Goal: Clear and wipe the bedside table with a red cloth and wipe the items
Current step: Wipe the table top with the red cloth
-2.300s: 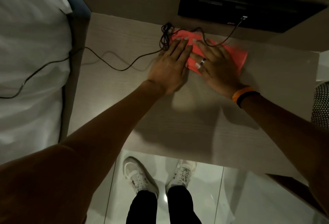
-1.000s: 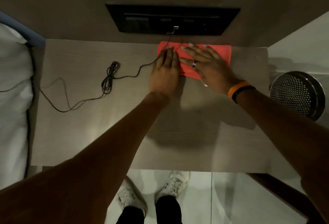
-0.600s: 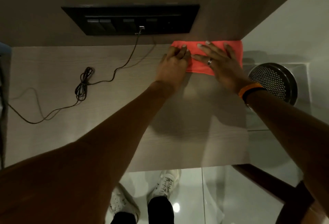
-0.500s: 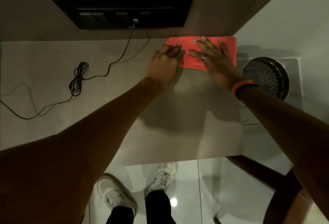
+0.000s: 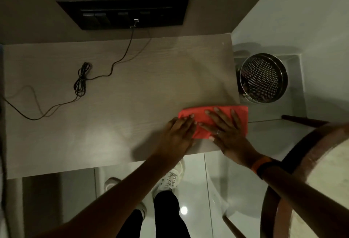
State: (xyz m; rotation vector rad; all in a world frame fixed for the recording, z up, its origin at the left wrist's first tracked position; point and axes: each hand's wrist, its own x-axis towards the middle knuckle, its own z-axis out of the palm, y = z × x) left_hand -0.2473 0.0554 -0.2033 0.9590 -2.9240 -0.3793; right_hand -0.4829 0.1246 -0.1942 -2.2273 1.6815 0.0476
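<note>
The folded red cloth lies flat on the pale wooden bedside table, at its front right corner, with its right end hanging over the table's right edge. My left hand presses its fingertips on the cloth's left end. My right hand, with a ring on one finger, lies spread flat across the cloth's middle and right part. Both hands push the cloth down against the tabletop.
A black cable runs from the dark wall switch panel across the table's left half, coiled in one spot. A perforated metal bin stands on the floor right of the table. A round wooden furniture edge is near my right arm.
Both hands have slid the red cloth from the table's back right corner, near the wall, down to the front right corner. The cable has stayed where it was.
</note>
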